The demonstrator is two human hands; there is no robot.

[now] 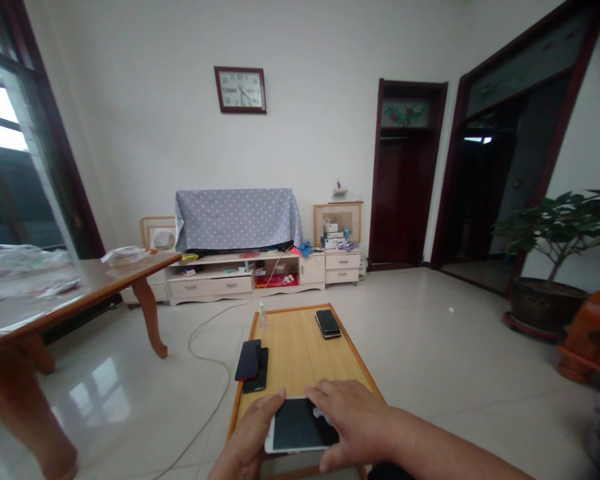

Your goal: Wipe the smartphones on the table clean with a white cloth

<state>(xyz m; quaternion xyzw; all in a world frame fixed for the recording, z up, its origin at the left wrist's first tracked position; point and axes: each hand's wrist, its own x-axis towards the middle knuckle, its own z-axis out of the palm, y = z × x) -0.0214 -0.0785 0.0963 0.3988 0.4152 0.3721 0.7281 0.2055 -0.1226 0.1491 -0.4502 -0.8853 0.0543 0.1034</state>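
A white-framed tablet [295,427] with a dark screen is held level above the near end of a small wooden table. My left hand [254,427] grips its left edge, thumb on top of the frame. Over the right part of the screen lies my right hand [350,417], its fingers bent round a crumpled white tissue [321,415] pressed to the glass. Part of the tissue is hidden under the fingers. Two dark phones overlap at the table's left edge, the upper phone [249,360] resting across the lower phone [260,373].
The small table [295,353] also carries stacked phones [328,323] at far right and a clear spray bottle [263,316] at far left. A cable [225,373] trails over the floor to its left. A larger table [110,277] stands left, a potted plant [550,287] right.
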